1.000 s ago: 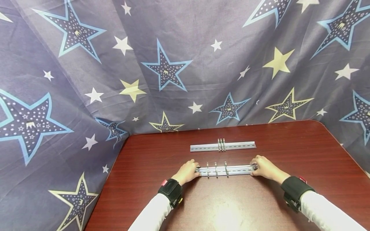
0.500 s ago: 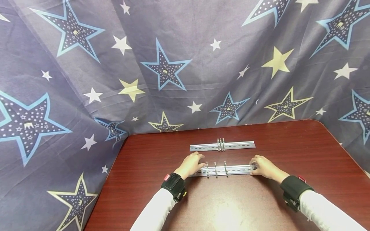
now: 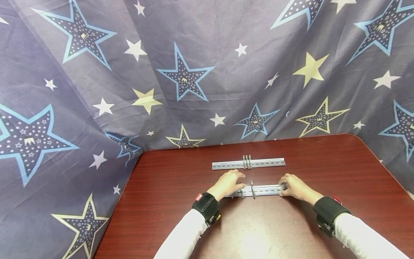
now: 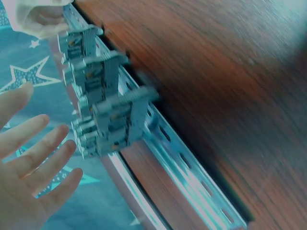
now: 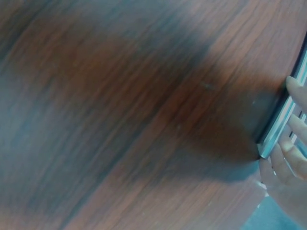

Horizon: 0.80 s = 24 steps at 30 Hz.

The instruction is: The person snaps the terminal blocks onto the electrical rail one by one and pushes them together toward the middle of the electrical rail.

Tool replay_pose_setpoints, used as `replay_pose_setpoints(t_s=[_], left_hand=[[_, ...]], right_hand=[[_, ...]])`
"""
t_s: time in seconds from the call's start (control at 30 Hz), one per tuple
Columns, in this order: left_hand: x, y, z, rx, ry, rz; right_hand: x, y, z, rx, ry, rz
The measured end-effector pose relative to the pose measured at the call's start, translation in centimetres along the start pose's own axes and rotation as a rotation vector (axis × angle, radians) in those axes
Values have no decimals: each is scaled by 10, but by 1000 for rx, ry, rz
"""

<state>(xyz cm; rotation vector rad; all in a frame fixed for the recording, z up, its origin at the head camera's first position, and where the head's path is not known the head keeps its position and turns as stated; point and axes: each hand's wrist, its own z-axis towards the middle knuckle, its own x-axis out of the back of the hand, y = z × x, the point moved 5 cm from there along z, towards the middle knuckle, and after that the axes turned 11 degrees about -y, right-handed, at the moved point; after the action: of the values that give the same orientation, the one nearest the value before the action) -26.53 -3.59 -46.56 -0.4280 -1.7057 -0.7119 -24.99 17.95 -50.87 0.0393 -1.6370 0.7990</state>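
A slotted metal DIN rail (image 3: 268,190) lies across the near part of the table, carrying 3 thin terminal blocks (image 4: 122,120) set apart from one another. Its right end is pinched between the thumb and fingers of my right hand (image 3: 295,187); the right wrist view shows the thumb on the near edge of that rail end (image 5: 276,132). Over the left part of the rail is my left hand (image 3: 226,185), partly hiding the left blocks in the head view. In the left wrist view its fingers (image 4: 45,160) are spread and hold nothing, beside the blocks.
Behind lies a second DIN rail (image 3: 268,162), with 3 terminal blocks (image 3: 247,162) close together near its middle. Both rails rest on a reddish-brown wooden table (image 3: 168,180). A grey star-patterned curtain (image 3: 213,79) hangs along the back and left of the table.
My left hand has let go of the near rail's left end and moved right along it to the terminal blocks. My right hand stays at the right end.
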Motion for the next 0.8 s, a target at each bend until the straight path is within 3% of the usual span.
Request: replay_pose_setpoints(t_s=[0.2, 0.43, 0.8], left_hand=[[-5, 10, 6, 8, -32, 35], [-6, 20, 9, -27, -8, 31], [-17, 23, 15, -24, -22, 48]], right_hand=[[1, -1, 1, 5, -8, -5], [1, 0, 1, -15, -22, 0], [1, -1, 0, -18, -14, 7]])
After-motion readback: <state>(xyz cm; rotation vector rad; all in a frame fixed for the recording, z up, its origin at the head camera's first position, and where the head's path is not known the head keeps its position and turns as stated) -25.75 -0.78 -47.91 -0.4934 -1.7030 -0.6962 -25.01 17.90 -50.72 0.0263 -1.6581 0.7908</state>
